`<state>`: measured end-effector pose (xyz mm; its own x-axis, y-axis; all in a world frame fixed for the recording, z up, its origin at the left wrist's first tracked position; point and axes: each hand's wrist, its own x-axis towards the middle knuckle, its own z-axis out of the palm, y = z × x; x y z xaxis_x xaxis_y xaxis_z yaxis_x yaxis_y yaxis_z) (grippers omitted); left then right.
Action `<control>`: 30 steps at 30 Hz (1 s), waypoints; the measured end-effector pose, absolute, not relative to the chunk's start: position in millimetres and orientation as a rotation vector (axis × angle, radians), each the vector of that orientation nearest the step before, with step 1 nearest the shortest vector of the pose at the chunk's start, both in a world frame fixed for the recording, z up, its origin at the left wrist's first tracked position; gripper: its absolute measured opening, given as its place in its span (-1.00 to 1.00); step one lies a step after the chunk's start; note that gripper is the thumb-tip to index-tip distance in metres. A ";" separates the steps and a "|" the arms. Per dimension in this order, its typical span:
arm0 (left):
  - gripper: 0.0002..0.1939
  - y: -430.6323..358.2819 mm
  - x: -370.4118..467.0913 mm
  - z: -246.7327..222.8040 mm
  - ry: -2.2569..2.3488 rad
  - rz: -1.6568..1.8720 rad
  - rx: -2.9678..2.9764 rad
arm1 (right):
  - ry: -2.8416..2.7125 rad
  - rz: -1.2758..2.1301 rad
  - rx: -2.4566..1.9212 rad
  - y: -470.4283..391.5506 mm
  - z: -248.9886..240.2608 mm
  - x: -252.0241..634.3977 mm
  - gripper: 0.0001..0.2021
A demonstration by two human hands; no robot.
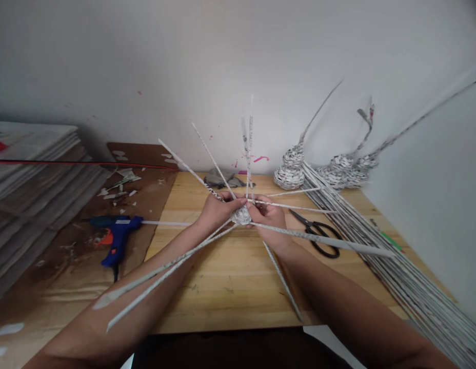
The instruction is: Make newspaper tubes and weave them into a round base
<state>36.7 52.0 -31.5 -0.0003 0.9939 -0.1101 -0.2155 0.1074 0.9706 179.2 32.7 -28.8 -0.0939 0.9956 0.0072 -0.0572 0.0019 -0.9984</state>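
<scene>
Between my two hands is a small round weaving of rolled newspaper strips [241, 215], above the middle of the wooden board. Long paper tubes spread out from it in several directions, some standing up and others lying over my forearms. My left hand [218, 209] grips its left side, thumb pressed on the top. On the other side my right hand [271, 215] pinches the weaving and a paper tube [299, 206] near its rim. The fingers beneath the weaving are partly hidden. Close to my right hand lie black-handled scissors [317, 233], blades slightly apart.
Finished-looking woven paper gourds [290, 169] stand at the back right. A long bundle of paper tubes [376, 251] runs down the right side, with a green pen-like item [392, 241]. A blue glue gun [120, 238] rests on brown cardboard [134, 277] at left, beside stacked newspapers [34, 174].
</scene>
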 end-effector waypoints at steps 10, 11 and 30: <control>-0.66 47.6 39.3 -24.4 0.909 1.196 0.774 | -1.404 1.219 -0.985 37.5 -34.9 184.1 -0.68; -0.66 47.4 39.6 -23.2 0.903 1.190 0.766 | -1.427 1.209 -0.982 38.5 -35.8 185.3 -0.69; -0.61 58.4 41.3 -27.0 0.932 1.478 0.696 | -1.086 1.641 -0.816 50.1 -28.9 193.3 -0.59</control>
